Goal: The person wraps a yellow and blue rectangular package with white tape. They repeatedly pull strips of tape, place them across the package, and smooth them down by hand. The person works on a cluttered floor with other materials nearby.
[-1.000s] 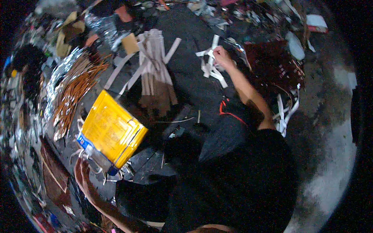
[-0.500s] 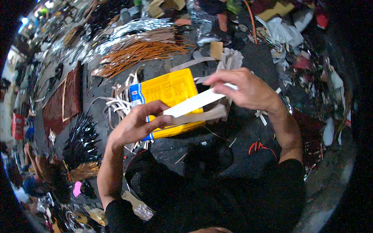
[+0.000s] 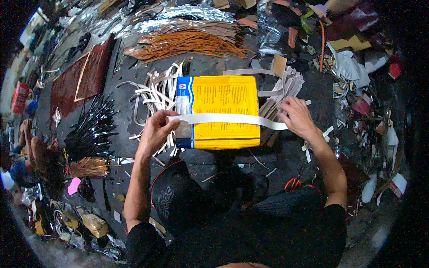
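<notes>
My left hand (image 3: 158, 131) pinches the left end of a flat white strip (image 3: 223, 119) between thumb and fingers. That strip runs across a yellow and blue box (image 3: 225, 96), sagging a little past the box's right edge. By its right end is my right hand (image 3: 298, 117), fingers loosely curved and apart, slightly blurred; the strip's end lies just below the fingertips. A bundle of narrow white strips (image 3: 156, 96) spreads left of the box. Wider pale strips (image 3: 286, 91) are fanned out to the right, partly behind my right hand.
Beyond the box lie orange-brown strips (image 3: 187, 47) and silvery strips (image 3: 192, 14). Dark red sheets (image 3: 85, 73) and black strips (image 3: 91, 127) are on the left. White plastic scraps (image 3: 351, 67) litter the right side. Another person's bare limbs (image 3: 35, 145) show at the far left.
The white strip has gone from slanting between my hands to lying nearly level across the box. My left hand has lowered slightly, and my right fingers have loosened. The view has shifted.
</notes>
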`<state>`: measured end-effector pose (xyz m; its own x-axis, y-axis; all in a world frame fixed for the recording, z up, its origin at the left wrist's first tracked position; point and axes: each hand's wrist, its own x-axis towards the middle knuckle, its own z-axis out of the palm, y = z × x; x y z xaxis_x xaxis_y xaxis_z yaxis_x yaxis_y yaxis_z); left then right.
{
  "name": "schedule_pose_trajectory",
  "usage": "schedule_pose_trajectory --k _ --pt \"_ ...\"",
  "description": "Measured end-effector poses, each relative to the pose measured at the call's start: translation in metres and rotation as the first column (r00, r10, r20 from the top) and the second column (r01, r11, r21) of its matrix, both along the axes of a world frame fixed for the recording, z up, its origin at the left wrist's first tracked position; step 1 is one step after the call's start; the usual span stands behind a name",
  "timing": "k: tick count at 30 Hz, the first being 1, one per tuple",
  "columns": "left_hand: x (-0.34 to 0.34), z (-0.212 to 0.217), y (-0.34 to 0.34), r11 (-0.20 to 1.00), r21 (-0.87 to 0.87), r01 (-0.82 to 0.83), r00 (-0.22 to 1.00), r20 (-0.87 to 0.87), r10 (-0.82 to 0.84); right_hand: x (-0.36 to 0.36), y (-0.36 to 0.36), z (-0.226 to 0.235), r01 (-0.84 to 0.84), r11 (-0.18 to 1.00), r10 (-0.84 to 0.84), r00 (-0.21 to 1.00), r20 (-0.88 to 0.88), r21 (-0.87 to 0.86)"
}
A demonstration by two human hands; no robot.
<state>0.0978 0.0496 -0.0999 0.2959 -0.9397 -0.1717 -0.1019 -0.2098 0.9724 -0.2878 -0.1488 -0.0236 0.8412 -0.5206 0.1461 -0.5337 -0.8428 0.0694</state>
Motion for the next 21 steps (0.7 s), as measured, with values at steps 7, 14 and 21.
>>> schedule_pose_trajectory --k 7,14,21 --pt "-0.004 -0.006 0.008 0.986 -0.043 -0.162 0.968 -0.199 0.150 0.167 0.048 -0.030 -0.368 0.800 0.103 0.862 0.496 0.475" --pt "-0.013 -0.013 -0.002 0.972 -0.113 -0.206 0.978 0.014 0.209 0.227 0.069 -0.070 -0.441 0.645 0.002 0.818 0.576 0.624" --pt "-0.010 -0.029 -0.009 0.952 -0.086 -0.293 0.956 -0.059 0.289 0.229 0.064 -0.082 -0.441 0.690 -0.002 0.791 0.612 0.574"
